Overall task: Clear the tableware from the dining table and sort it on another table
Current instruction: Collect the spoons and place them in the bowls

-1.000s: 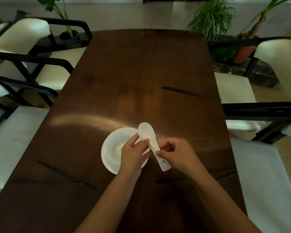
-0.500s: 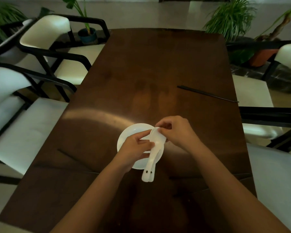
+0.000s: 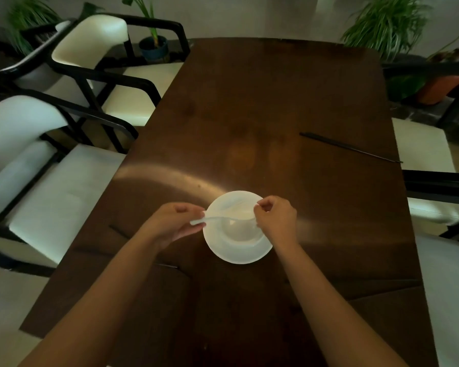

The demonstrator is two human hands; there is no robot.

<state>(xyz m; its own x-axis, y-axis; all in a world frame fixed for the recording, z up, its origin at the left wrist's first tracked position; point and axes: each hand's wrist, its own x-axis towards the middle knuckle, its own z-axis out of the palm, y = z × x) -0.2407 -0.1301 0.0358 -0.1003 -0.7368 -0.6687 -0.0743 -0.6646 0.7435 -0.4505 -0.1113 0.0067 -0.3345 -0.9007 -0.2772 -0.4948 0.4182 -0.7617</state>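
Two bare forearms reached in from the near edge over the dark wooden tabletop (image 3: pixel 249 115). The left hand (image 3: pixel 174 223) had its fingers curled round the handle end of a white spoon (image 3: pixel 217 220), and the right hand (image 3: pixel 276 219) pinched the other end, so the spoon lay crosswise, left to right, just above a white plate (image 3: pixel 239 250). The spoon was blurred, and it could have been more than one stacked together; that could not be told. The plate sat on the tabletop near the middle of its width, under and between both hands, with its near rim showing bare and its far rim partly hidden behind the spoon. A pale band of reflected light crossed the wood just beyond the plate. Farther off and to the right, well apart from the plate, a pair of black chopsticks (image 3: pixel 351 148) lay slantwise on the tabletop, their right end close to the table's right edge. Cream-cushioned chairs with black frames (image 3: pixel 104 83) stood along the left side, and another cream seat (image 3: pixel 419 144) showed at the right. Past the far end of the tabletop stood potted plants: a dark pot (image 3: pixel 154 50) at the left and a leafy green plant (image 3: pixel 387 22) at the right, beside a reddish pot (image 3: pixel 440 87).
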